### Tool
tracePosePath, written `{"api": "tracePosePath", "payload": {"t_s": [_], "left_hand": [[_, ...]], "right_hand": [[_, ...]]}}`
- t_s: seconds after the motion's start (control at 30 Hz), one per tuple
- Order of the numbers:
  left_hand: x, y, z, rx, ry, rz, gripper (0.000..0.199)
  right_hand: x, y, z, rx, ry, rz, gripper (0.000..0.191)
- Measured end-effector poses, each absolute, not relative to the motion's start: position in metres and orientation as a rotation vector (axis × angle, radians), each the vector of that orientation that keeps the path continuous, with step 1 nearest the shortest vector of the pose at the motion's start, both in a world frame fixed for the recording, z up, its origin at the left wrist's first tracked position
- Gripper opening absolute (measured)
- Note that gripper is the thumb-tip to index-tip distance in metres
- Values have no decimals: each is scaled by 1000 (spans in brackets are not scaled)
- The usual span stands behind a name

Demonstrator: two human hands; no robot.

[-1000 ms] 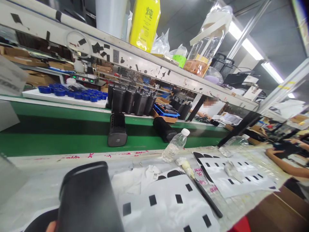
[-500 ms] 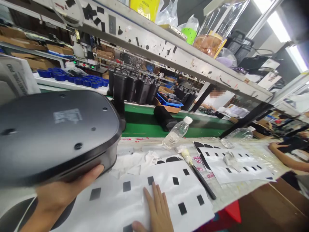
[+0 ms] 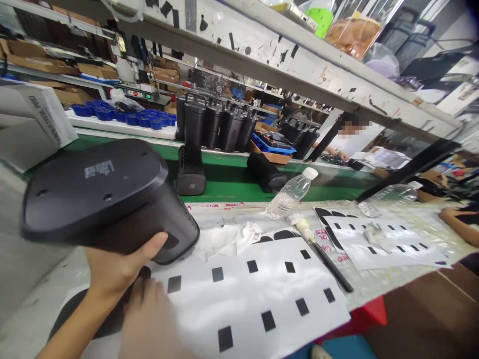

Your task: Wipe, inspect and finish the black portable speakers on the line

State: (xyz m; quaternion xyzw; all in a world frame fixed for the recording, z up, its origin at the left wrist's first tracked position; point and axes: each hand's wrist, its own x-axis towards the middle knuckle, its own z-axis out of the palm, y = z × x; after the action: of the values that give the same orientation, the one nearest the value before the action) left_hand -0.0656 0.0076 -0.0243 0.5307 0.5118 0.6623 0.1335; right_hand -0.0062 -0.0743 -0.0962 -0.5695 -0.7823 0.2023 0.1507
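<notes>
My left hand (image 3: 116,269) grips a black speaker-like housing (image 3: 145,219) from below, its thumb along the side. The housing is tilted, with a flat base showing screw holes and a small printed label turned toward me. Smeared by motion, my right hand (image 3: 149,319) is just below the left one, beside a black rounded piece (image 3: 101,309) on the table; whether its fingers hold anything is unclear. To its right lies a white sheet (image 3: 202,309) with rows of small black squares.
A clear bottle (image 3: 290,194), crumpled white paper (image 3: 243,237) and a black-handled brush (image 3: 333,267) lie behind the sheet. A second sheet (image 3: 389,244) is farther right. Black cylindrical units (image 3: 190,174) rest on the green conveyor (image 3: 224,184). A shelf beam (image 3: 262,60) crosses above.
My right hand has left the white sheet and moved left, beneath the housing. The housing has tipped and moved away from me, showing more of its side. The view has shifted slightly left.
</notes>
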Motion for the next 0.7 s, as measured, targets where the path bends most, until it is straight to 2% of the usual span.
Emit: {"api": "tracePosePath", "payload": {"t_s": [0.1,0.2,0.33,0.53,0.7], "left_hand": [[-62,13,-15,1512,1384,1935,44],[-54,14,-9,1541,1343,1911,51],[-49,17,-9,1551,1275,1965,55],[-46,23,-4,1579,1225,1952,54],[-37,26,6,1615,1205,1941,66]], "right_hand": [[-25,-62,-77,-1792,-2412,494,48],[-23,-57,-71,-1709,-2575,458,57],[-21,-56,-72,-1797,-2431,386,55],[-30,-52,-66,-1933,-2253,502,46],[-29,-54,-60,-2000,-2258,685,47]]}}
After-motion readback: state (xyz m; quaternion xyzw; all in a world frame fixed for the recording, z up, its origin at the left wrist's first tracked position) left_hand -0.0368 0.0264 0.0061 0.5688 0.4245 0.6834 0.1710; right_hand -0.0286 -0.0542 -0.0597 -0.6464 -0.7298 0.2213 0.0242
